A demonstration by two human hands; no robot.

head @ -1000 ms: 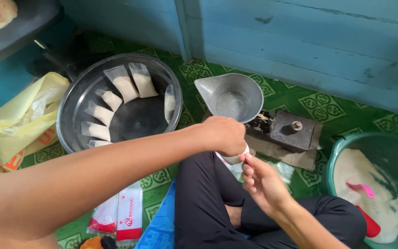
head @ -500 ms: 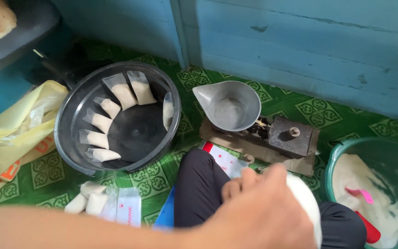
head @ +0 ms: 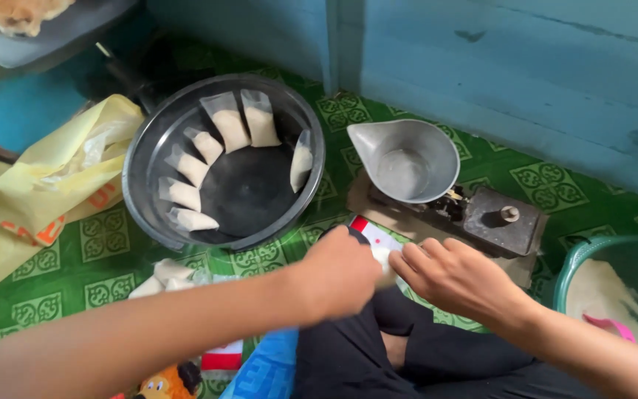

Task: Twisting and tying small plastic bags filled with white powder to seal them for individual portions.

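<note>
I am viewing both hands meeting above my lap: the left hand (head: 341,275) is curling closed around a small white packet (head: 382,260), and the right hand (head: 448,277) is pinching the same packet with bent fingers (contents hidden). Behind them, a balance scale (head: 474,214) is carrying an empty metal scoop pan (head: 407,159); a black basin (head: 223,159) is holding filled packets.

A dark round basin (head: 224,235) on the green patterned floor mat (head: 97,258) holds small filled bags (head: 227,125) leaning along its wall. A crumpled yellow plastic bag (head: 46,192) lies left of it. At the right edge, a green tub (head: 571,267) holds white powder and a pink scoop (head: 608,325).
</note>
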